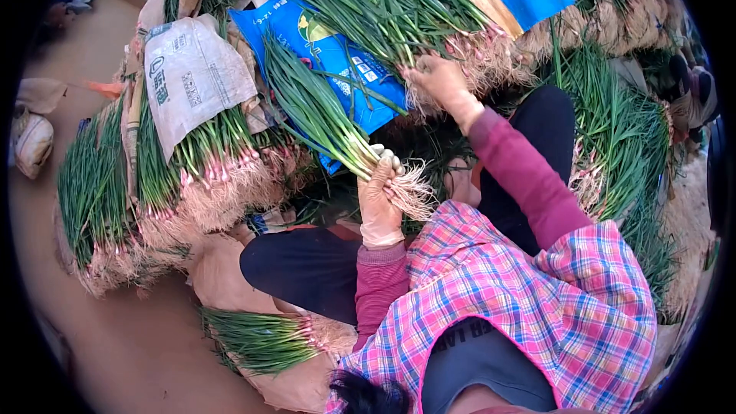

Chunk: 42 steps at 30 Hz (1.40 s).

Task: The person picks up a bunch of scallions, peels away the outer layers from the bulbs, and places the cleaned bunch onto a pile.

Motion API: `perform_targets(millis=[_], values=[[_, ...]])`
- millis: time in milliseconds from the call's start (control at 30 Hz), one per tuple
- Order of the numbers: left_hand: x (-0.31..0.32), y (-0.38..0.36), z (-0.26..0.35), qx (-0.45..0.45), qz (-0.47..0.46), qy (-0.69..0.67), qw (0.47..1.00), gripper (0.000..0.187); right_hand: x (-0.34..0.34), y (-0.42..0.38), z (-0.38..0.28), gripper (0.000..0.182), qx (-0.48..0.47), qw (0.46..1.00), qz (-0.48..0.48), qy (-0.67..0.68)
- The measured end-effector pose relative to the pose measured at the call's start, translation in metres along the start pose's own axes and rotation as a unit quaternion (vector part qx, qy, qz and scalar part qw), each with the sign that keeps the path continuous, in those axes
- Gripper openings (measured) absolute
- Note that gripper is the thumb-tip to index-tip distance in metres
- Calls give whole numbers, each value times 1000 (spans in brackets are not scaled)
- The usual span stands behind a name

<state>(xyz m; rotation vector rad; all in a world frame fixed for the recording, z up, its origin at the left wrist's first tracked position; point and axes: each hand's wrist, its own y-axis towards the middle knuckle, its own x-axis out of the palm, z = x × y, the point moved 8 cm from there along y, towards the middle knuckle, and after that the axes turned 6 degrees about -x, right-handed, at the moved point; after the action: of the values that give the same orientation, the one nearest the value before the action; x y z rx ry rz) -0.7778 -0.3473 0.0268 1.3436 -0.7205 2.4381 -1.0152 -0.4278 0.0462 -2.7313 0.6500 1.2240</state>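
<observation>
My left hand [379, 199], in a pale glove, is wrapped round a bunch of spring onions [322, 119]. Their green tops point up and left, and their pale roots hang out to the right of my fist. My right hand [443, 84], gloved too, pinches at the pinkish bulb end of a large heap of spring onions [383, 8]; its fingertips are partly hidden among the stalks. Under the heap and behind the held bunch lies a blue printed bag [307, 27]. A few loose leaves rest across this bag.
More spring onions [161, 176] are stacked at the left, partly under a white printed sack [199, 77]. A small pile [264, 337] lies on brown sacking [222, 268] by my left knee. Further stacks [613, 130] stand at the right. Brown floor [115, 345] shows at the lower left.
</observation>
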Motion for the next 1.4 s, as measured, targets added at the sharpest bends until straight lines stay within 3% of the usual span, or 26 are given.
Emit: perform_targets(millis=[33,67,100,133,233,267,333,367,400,467,533,600,733,800,833,867,967,1000,1067,1133,1200,1267,1300,1333,1367,1400], values=[[-3,1,0,0,36,31,999,29,-5,-17,-10,34,-23,999,16,26],[-8,2,-1,0,73,60,996,26,3,-41,-12,26,-20,981,5,191],[-9,5,-4,3,51,69,996,22,19,-79,-19,18,135,907,-98,387],[-7,6,-10,-8,71,69,995,21,43,-100,-12,15,32,918,-100,383],[-23,9,-23,-48,118,148,981,16,57,-126,-19,31,93,866,-179,457],[-24,6,-23,-52,120,172,977,18,79,-116,-6,38,183,755,-256,575],[-15,1,-25,-83,105,159,978,17,89,-102,-14,33,271,597,-243,715],[-12,1,-26,-85,88,134,983,16,88,-94,-22,27,215,598,-264,726],[-10,-1,-26,-84,71,107,988,16,90,-89,-35,23,158,487,-296,806],[3,-5,-19,-73,74,98,990,18,86,-99,-52,20,148,506,-307,793],[0,-1,-16,-64,24,97,993,17,90,-102,-45,19,216,640,-189,713],[-6,-2,-17,-62,30,69,995,16,113,-111,-34,18,315,515,-210,769],[-9,-2,-20,-94,32,18,995,16,108,-116,-49,21,268,442,-233,824],[-18,-2,-23,-100,30,0,995,17,117,-111,-37,23,323,363,-135,864],[-12,-6,-21,-113,4,-45,993,17,111,-97,-35,22,324,268,-101,902],[-11,-13,-16,-113,8,-39,993,18,103,-90,-23,15,303,314,-62,898],[-11,-18,-4,-89,83,-33,992,30,64,-106,-57,30,86,636,-262,721],[-29,-13,-12,-163,11,-28,986,27,58,-125,-76,38,52,651,-375,657],[-18,-17,-5,-127,79,-62,987,27,65,-139,-78,32,63,704,-427,564],[-22,-16,-12,-174,36,-78,981,30,72,-136,-64,31,26,739,-421,525],[-12,-20,-19,-194,20,-72,978,34,62,-119,-51,27,-19,845,-297,445],[13,-24,-8,-195,-61,-138,969,55,42,-92,-38,21,-33,842,-237,485],[26,-28,6,-145,-106,-145,973,58,42,-106,-57,19,-324,890,-252,199],[39,-33,20,-94,-151,-150,973,60,63,-135,-60,17,-563,787,-223,-119],[51,-40,35,-21,-208,-163,964,66,87,-152,-35,13,-290,838,-461,44],[58,-50,44,44,-227,-220,948,65,86,-149,-33,13,-290,839,-458,43]])
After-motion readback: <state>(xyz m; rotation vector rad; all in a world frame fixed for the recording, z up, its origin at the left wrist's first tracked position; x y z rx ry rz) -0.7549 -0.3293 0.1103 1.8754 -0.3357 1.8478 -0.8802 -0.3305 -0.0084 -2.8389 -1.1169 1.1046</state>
